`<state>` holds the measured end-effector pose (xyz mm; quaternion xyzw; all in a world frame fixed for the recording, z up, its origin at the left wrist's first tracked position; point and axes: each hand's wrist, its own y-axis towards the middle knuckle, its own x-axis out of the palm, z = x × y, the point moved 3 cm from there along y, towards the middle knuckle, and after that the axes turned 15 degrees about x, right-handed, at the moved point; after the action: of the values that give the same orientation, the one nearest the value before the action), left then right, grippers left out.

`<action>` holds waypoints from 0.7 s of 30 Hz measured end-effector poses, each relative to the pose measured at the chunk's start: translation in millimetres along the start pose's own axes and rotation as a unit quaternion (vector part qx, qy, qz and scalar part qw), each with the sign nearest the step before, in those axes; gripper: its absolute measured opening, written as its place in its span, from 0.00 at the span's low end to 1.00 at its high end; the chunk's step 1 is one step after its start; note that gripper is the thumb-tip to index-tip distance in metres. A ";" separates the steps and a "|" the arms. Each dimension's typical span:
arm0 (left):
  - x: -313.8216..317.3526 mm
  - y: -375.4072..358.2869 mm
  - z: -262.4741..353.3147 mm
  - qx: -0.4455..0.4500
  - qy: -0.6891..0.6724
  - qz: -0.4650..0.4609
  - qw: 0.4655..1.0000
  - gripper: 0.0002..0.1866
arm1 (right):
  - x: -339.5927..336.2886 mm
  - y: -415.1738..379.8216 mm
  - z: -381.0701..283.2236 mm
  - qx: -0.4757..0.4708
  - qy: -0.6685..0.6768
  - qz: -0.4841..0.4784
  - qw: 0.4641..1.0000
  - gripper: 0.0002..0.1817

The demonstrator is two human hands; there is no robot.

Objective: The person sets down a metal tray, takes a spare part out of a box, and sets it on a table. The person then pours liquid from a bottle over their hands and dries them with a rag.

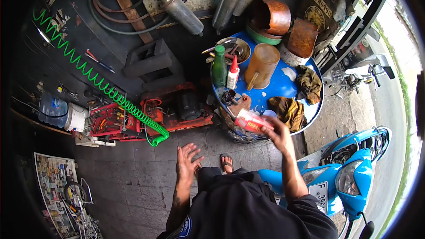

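Observation:
My right hand (280, 135) grips one end of a red-and-white packet (251, 121) at the near edge of a blue drum top (283, 89). My left hand (187, 161) is held over the floor with its fingers spread and nothing in it. Close beyond the packet stand a white glue bottle with a red cap (233, 75), a green bottle (219, 68) and a cloudy brown plastic jug (263, 64). A dirty yellow-brown rag (288, 111) lies just beyond my right hand.
To the right is a blue motorbike (352, 179). A red compressor (177, 106), a red tool tray (110, 121) and a coiled green air hose (110, 90) occupy the left. Exhaust mufflers (183, 14) hang above. Another dark rag (309, 84) rests on the drum.

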<state>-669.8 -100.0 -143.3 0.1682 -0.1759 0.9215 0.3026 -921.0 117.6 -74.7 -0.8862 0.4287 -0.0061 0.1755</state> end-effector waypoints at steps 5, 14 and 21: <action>-26.6 -12.0 -9.3 -0.024 0.005 0.009 1.000 0.27 | -53.6 48.3 -11.2 -0.139 -0.278 0.192 0.931 0.24; -21.9 -22.7 -3.1 -0.014 0.015 0.018 1.000 0.24 | -65.9 81.2 -29.4 -0.168 -0.312 0.054 0.934 0.21; -26.0 -28.1 -11.3 -0.036 0.002 0.021 0.999 0.23 | -70.9 103.3 -23.3 -0.215 -0.331 -0.097 0.913 0.21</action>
<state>-635.0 -86.9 -157.8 0.1517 -0.2117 0.9210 0.2898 -1047.9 105.5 -75.6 -0.8909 0.2489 0.3635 0.1108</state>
